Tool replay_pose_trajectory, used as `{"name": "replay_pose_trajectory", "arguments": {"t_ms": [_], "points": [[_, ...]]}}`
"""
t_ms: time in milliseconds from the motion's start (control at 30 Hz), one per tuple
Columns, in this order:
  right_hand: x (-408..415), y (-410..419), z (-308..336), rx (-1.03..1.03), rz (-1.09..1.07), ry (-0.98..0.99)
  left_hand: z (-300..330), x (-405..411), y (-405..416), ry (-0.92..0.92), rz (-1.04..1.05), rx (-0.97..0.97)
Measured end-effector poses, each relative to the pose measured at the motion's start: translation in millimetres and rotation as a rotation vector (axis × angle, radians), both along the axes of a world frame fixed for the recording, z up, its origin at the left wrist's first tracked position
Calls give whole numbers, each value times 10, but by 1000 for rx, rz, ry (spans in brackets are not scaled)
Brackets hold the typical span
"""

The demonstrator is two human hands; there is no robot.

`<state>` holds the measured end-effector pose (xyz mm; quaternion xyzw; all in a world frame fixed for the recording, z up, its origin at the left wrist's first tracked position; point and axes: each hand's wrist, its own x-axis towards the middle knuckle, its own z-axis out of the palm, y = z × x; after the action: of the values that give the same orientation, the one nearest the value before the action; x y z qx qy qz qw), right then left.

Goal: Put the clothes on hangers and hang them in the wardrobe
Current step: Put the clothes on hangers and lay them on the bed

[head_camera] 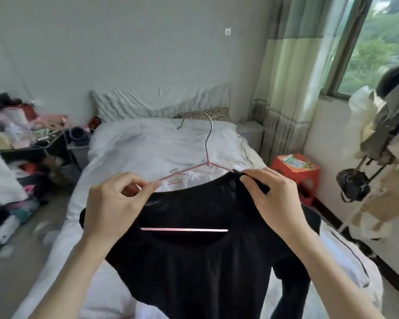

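Shirt (200,272), black, hangs in front of me over the foot of the bed (148,143), its neckline partly threaded onto a pink hanger (184,230) (crossbar showing through the neck opening). My left hand (112,203) pinches the hanger's left arm between thumb and fingertips, where the collar has not yet covered it. My right hand (274,199) pinches the collar fabric at the hanger's right shoulder. Beyond, white bedding and a leopard-print pillow (207,112) at the head. A red stool (296,171) stands beside the bed's right edge.
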<state>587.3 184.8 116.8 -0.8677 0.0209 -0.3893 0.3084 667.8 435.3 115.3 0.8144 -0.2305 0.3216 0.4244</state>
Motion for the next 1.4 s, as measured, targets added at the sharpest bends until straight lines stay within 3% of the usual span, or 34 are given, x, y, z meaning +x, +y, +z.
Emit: {"name": "replay_pose_trajectory", "arguments": {"t_ms": [267, 633, 833, 1100, 1200, 1400], "points": [[641, 1203, -87, 118, 263, 228, -114, 152, 1333, 43, 200, 56], [2089, 2172, -37, 86, 141, 326, -30, 1810, 2263, 192, 199, 183], [2943, 1978, -70, 69, 58, 313, -98, 2814, 2023, 293, 107, 228], [4367, 1106, 12, -11, 6, 330, -193, 4250, 1082, 307, 102, 244], [5026, 765, -433, 5, -20, 439, -628, 4895, 696, 409, 86, 302], [5962, 396, -2025, 62, 6, 681, -2091, 5794, 272, 619, 112, 512]]}}
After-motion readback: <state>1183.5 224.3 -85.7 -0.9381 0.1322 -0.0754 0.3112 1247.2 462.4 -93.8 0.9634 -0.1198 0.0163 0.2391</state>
